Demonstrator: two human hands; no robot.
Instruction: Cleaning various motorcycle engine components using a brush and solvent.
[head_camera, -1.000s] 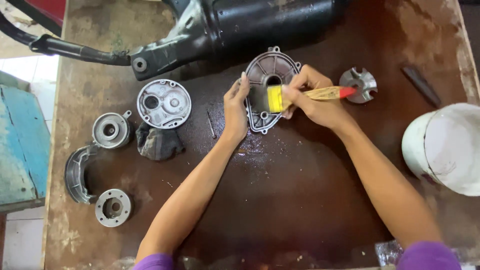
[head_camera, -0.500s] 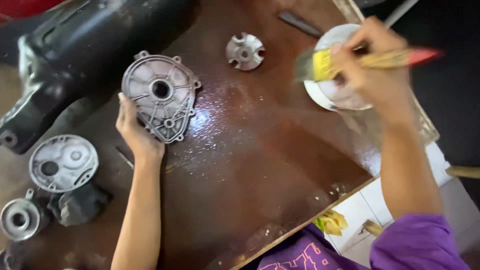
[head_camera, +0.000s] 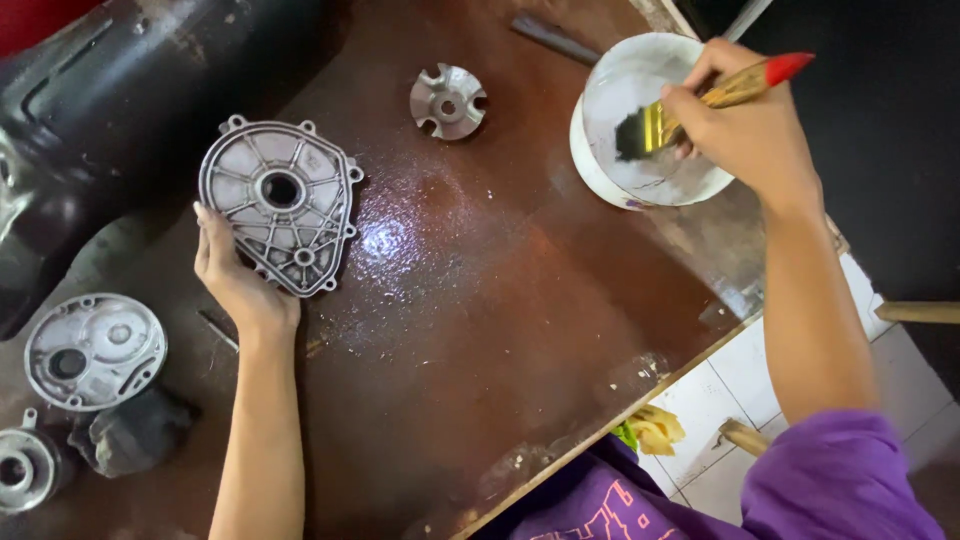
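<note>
My left hand (head_camera: 237, 283) grips the lower left edge of a ribbed grey metal engine cover (head_camera: 278, 203) that lies on the wet brown table (head_camera: 470, 330). My right hand (head_camera: 748, 130) is closed on a paintbrush (head_camera: 705, 103) with a wooden handle, a red tip and dark bristles. The bristles are inside a white bucket (head_camera: 600, 160) at the table's far right edge.
A small finned metal disc (head_camera: 448, 101) lies above the wet patch. A round grey cover (head_camera: 93, 350), a dark rag (head_camera: 130, 435) and a smaller round part (head_camera: 25, 468) sit at the left. A large black engine housing (head_camera: 110, 110) fills the upper left. White floor tiles (head_camera: 760, 400) show beyond the table's edge.
My right hand has carried the brush from the engine cover across to the white bucket and lowered the bristles into it. My left hand has stayed on the cover. The view swung right.
</note>
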